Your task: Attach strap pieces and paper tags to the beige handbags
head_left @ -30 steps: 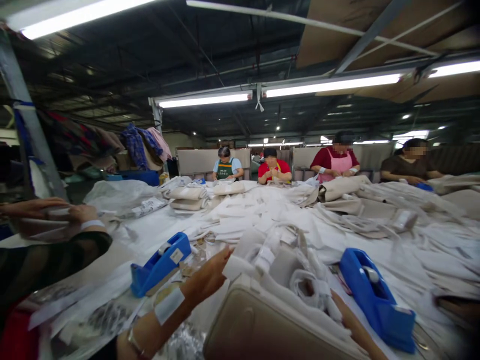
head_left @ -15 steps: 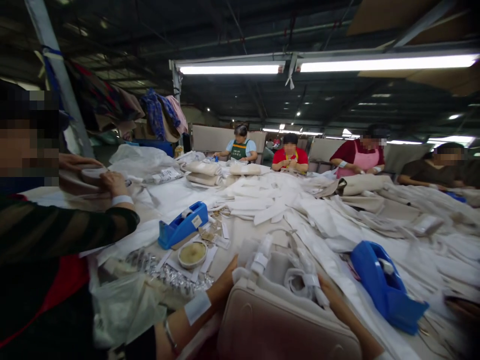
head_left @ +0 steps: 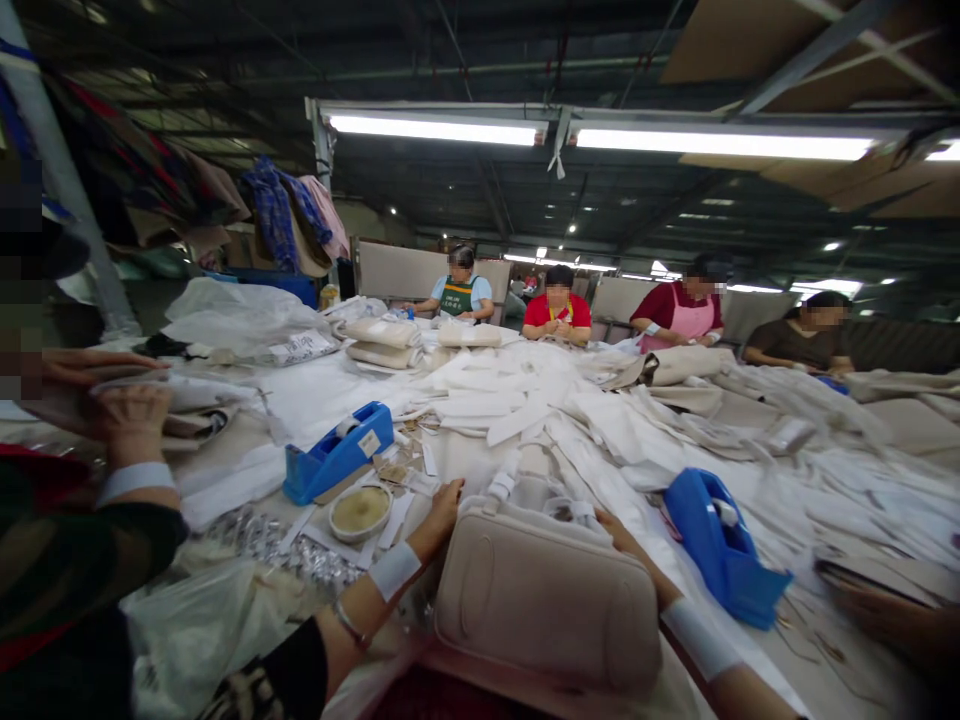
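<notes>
Beige handbag [head_left: 547, 600] sits between the person's two hands at about six o'clock in the view, tilted a little, with one broad panel facing the wearer. Left of it, at nine o'clock, a co-worker's hand [head_left: 136, 412], with a white band at the wrist, is at another beige piece. Toward half past seven lies a crumpled clear plastic bag [head_left: 225, 620]; a blue tape dispenser [head_left: 337, 455] stands at eight, and just below it a round white tub [head_left: 360, 512] holds something yellowish. Next comes the left hand [head_left: 439, 520], its fingers fairly straight and close together against the handbag's upper left edge; how firm the hold is, I cannot tell. Across the handbag itself, the panel is smooth and matte, with rounded corners and a raised seam following its outline; a curved, raised line shows near its left side. White wrapping [head_left: 529, 492] fills the top opening, and a strap wrapped in white [head_left: 501, 486] stands up at its left. At five o'clock the right hand [head_left: 616, 534] is by the upper right corner, its fingers partly hidden by the handbag, so their closure cannot be told. Farther right, at four o'clock, a second blue tape dispenser [head_left: 724, 545] stands on the table, near the handbag yet apart from it.
</notes>
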Motion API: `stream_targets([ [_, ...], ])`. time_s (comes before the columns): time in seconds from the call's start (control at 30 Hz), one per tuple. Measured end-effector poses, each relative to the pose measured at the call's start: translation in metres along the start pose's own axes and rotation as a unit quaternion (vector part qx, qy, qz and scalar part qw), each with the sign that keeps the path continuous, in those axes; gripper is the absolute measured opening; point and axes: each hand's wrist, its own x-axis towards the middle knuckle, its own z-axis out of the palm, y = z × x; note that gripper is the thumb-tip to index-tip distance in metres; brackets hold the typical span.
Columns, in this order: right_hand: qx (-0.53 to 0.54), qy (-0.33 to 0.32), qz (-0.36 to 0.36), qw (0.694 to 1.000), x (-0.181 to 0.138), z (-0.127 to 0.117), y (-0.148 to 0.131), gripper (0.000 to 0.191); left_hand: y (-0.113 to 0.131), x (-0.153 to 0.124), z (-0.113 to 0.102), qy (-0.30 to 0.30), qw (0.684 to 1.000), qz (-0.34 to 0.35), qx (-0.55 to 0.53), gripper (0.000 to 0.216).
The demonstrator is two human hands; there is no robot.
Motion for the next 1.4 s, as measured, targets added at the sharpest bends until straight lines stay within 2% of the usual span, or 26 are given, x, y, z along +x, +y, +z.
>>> stream_targets([
  [0.1, -0.008, -0.004, 0.052, 0.999, 0.019, 0.004, 0.008, 0.029, -0.001, -0.01, -0.013, 0.062, 0.996, 0.048, 0.03, 0.04],
  [0.27, -0.005, 0.007, 0.114, 0.993, 0.031, -0.001, 0.024, 0.025, -0.011, -0.047, -0.022, 0.036, 0.993, 0.101, 0.045, 0.046],
  [0.4, 0.028, 0.034, 0.14, 0.989, 0.008, -0.009, 0.024, 0.042, -0.016, -0.058, -0.021, 0.009, 0.992, 0.103, 0.068, 0.05],
  [0.5, 0.068, 0.092, 0.158, 0.981, -0.023, -0.013, 0.017, 0.062, 0.007, -0.049, -0.018, 0.015, 0.976, 0.181, 0.123, 0.055],
  [0.57, 0.102, 0.139, 0.164, 0.971, -0.044, -0.013, 0.01, 0.071, 0.034, -0.04, -0.012, 0.019, 0.946, 0.259, 0.193, 0.05],
  [0.6, 0.114, 0.155, 0.162, 0.968, -0.052, -0.013, 0.006, 0.072, 0.049, -0.035, -0.005, -0.002, 0.929, 0.292, 0.228, 0.045],
  [0.67, 0.116, 0.165, 0.156, 0.967, -0.062, -0.011, -0.002, 0.069, 0.076, -0.027, 0.014, -0.096, 0.898, 0.324, 0.282, 0.033],
  [0.73, 0.106, 0.151, 0.153, 0.971, -0.063, -0.009, -0.011, 0.063, 0.093, -0.02, 0.04, -0.191, 0.873, 0.317, 0.318, 0.023],
  [0.8, 0.099, 0.14, 0.148, 0.974, -0.056, -0.007, -0.018, 0.056, 0.099, -0.012, 0.067, -0.263, 0.852, 0.295, 0.343, 0.017],
  [0.87, 0.092, 0.127, 0.135, 0.978, -0.048, -0.006, -0.023, 0.049, 0.097, -0.003, 0.089, -0.316, 0.835, 0.26, 0.367, 0.018],
  [0.93, 0.104, 0.118, 0.132, 0.979, -0.041, -0.005, -0.025, 0.046, 0.093, 0.004, 0.102, -0.345, 0.825, 0.223, 0.388, 0.022],
  [1.1, 0.24, 0.131, 0.16, 0.948, -0.041, 0.001, -0.023, 0.052, 0.091, 0.013, 0.108, -0.375, 0.826, 0.154, 0.392, 0.024],
  [1.27, 0.345, 0.179, 0.137, 0.911, -0.043, 0.006, -0.024, 0.062, 0.09, 0.012, 0.112, -0.358, 0.831, 0.102, 0.413, 0.035],
  [1.4, 0.392, 0.207, 0.114, 0.889, -0.04, 0.008, -0.022, 0.063, 0.091, 0.013, 0.121, -0.344, 0.821, 0.073, 0.449, 0.038],
])
